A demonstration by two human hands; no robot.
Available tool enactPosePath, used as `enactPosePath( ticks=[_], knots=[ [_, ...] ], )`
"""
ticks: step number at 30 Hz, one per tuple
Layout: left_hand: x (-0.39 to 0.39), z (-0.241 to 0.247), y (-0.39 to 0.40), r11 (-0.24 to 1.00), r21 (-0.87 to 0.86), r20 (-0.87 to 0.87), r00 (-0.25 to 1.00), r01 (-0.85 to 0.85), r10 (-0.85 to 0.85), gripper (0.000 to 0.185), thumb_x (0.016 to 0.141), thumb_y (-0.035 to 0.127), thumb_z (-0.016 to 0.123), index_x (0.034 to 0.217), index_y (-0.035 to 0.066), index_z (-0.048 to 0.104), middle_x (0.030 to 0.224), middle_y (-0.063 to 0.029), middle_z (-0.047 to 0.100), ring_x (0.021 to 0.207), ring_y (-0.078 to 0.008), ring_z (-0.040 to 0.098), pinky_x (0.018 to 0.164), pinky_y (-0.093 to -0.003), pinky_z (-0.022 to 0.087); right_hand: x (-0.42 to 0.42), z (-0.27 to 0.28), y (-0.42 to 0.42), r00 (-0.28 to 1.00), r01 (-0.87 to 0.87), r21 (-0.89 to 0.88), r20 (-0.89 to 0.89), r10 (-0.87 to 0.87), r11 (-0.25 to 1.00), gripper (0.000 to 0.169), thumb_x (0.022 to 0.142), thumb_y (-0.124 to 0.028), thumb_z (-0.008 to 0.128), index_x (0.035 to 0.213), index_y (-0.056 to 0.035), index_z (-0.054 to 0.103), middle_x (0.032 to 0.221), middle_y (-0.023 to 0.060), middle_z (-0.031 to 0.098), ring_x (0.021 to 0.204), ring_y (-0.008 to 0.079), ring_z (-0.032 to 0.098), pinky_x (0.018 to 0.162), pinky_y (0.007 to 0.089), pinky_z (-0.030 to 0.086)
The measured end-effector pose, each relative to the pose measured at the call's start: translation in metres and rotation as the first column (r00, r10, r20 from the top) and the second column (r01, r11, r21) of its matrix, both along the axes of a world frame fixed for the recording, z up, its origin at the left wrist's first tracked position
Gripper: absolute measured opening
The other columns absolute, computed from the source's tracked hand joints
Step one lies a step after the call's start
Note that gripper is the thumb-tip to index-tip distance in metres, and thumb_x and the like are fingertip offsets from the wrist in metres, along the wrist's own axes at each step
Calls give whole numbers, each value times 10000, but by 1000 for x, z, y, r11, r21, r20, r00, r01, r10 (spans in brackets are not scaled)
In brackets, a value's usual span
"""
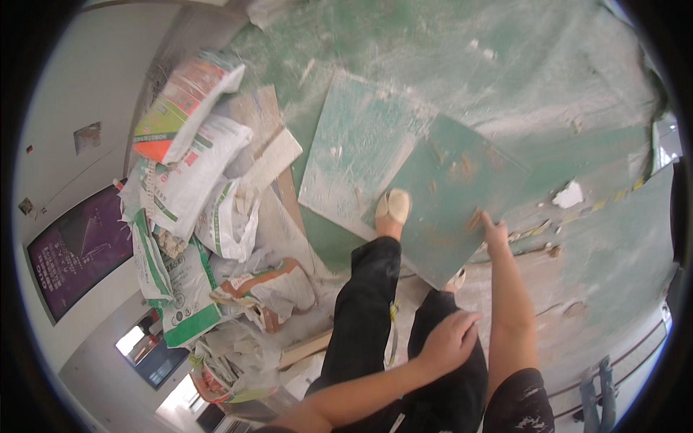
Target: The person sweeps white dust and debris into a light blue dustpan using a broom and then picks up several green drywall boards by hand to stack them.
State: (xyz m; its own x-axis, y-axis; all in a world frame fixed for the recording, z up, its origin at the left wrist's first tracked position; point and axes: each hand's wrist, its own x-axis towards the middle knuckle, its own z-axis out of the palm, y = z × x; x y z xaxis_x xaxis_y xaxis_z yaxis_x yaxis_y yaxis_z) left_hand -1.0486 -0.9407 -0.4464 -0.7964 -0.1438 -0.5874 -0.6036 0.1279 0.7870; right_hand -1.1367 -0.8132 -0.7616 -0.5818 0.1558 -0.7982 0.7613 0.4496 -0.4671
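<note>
A dusty green board (455, 184) lies at an angle in front of me, its near corner raised over my right shoe. My right hand (495, 231) grips its right edge, with brown debris (474, 219) beside the fingers. A paler, scratched green panel (357, 146) adjoins it on the left; whether the two are separate sheets is unclear. My left shoe (394, 207) stands on the board near that join. My left hand (450, 342) is over my right knee, with nothing in it and its fingers partly spread.
Several printed woven sacks (195, 168) pile up at left beside board offcuts (270, 162). Below them lie a crumpled brown-and-white bag (270, 292) and a wooden strip (306, 349). A white chunk (567, 195) rests on the green floor covering at right. Another person's legs (598, 392) show at lower right.
</note>
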Motion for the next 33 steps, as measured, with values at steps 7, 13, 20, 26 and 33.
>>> enactPosePath(
  ticks=[7,13,20,26,33],
  knots=[
    [-25,-14,-48,999,-10,88,995,-51,51,162,807,19,501,958,-2,555,913,-138,568,856,-311,541,762,-367,432,-14,47,-39,999,35,-35,10,-35,999,501,773,-303,670,1039,100,537,1010,168,603,916,224,571,774,320,448],
    [-41,-24,-74,995,-67,46,996,-73,76,150,810,24,495,946,9,558,895,-145,575,871,-310,540,779,-364,424,2,95,-85,965,-239,343,-22,262,909,421,758,-305,669,960,57,595,904,213,636,820,320,619,738,384,461],
    [-40,-38,-116,975,-156,-17,987,-159,158,148,795,25,520,936,13,565,894,-142,581,852,-323,549,757,-365,435,0,130,-105,971,-152,355,-120,207,922,400,759,-314,661,967,24,614,895,215,633,850,342,610,762,391,459],
    [-31,-17,-120,976,-72,-102,975,-207,200,135,789,17,526,920,7,560,880,-145,577,848,-318,551,756,-354,437,-5,114,-97,958,-235,417,-52,282,878,473,747,-393,651,941,36,615,935,207,632,908,343,598,793,392,451],
    [46,-22,-138,932,-261,-35,967,-253,252,160,766,-5,524,914,23,576,860,-131,580,798,-296,561,711,-351,451,-12,144,-127,916,-381,515,94,391,768,504,752,-408,639,916,67,604,912,229,624,903,362,592,778,409,451]
  ],
)
